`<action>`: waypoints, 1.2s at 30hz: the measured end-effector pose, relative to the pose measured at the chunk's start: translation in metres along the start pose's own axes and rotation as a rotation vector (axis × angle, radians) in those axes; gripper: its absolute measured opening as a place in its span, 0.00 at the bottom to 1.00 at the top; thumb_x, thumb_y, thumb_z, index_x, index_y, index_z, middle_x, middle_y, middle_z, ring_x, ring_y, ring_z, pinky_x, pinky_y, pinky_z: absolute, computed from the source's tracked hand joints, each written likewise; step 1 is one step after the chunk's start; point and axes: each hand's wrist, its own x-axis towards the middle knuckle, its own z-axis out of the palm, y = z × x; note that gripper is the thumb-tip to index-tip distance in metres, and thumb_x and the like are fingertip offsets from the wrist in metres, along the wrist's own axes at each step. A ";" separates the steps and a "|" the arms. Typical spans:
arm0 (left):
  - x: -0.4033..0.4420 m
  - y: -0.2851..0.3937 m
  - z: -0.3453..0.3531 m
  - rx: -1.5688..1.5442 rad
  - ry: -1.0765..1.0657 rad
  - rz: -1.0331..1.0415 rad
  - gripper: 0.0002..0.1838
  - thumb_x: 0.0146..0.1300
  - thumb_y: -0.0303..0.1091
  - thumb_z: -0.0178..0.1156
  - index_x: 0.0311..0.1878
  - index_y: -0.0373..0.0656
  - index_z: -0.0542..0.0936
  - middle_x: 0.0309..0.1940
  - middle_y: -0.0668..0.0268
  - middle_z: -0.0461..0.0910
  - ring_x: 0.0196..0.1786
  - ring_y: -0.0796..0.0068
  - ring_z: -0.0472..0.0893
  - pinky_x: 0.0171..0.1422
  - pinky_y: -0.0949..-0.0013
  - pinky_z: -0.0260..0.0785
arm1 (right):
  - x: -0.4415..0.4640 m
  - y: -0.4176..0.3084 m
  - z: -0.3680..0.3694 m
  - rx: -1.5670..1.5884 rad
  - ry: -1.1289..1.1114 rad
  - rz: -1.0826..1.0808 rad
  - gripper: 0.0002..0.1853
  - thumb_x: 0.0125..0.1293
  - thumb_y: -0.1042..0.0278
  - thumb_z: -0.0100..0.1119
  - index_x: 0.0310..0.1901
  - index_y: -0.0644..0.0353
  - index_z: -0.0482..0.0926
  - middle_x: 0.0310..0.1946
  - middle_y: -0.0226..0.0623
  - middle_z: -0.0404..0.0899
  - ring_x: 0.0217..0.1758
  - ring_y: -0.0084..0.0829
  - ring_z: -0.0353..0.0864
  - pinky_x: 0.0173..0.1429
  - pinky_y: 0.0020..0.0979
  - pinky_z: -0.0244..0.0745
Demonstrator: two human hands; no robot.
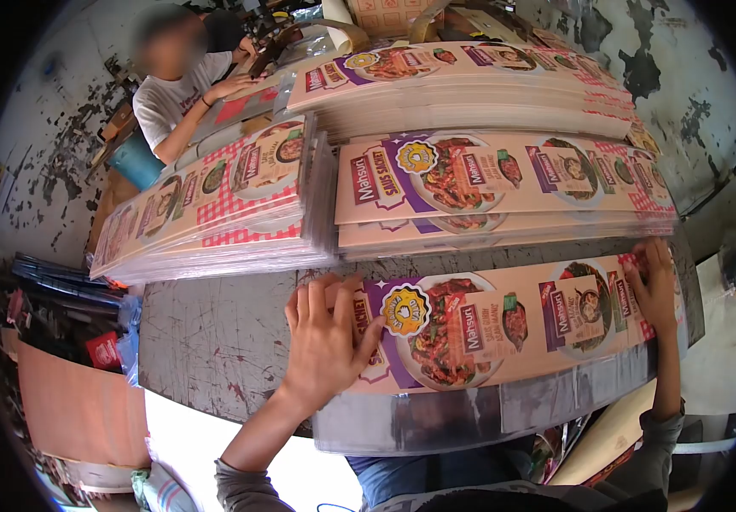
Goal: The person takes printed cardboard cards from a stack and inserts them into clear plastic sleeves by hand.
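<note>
Left hand [321,341] and right hand [656,294] touch one long, printed peach sheet [521,322], unstacked over clear plastic film [462,420] on the grey worktop [206,341]; I cannot tell if either grip is clamped. Matching stacks [517,181] stand beyond.

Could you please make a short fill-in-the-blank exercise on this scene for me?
1. The person's left hand is at one end of the nearest printed sheet, beside its round ____ badge.
2. With the person's right hand at its other end, the sheet shows the brand name ____ in white letters.
3. Across the table, the co-worker wears a ____ T-shirt.

Missing words: yellow; Mahsun; white.
</note>
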 end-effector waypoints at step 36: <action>-0.001 0.001 -0.003 0.101 0.088 0.042 0.16 0.55 0.39 0.62 0.38 0.37 0.72 0.33 0.56 0.69 0.40 0.57 0.70 0.55 0.54 0.56 | 0.003 -0.003 -0.002 -0.010 0.021 -0.088 0.07 0.60 0.74 0.53 0.31 0.68 0.68 0.27 0.43 0.64 0.29 0.39 0.66 0.32 0.34 0.61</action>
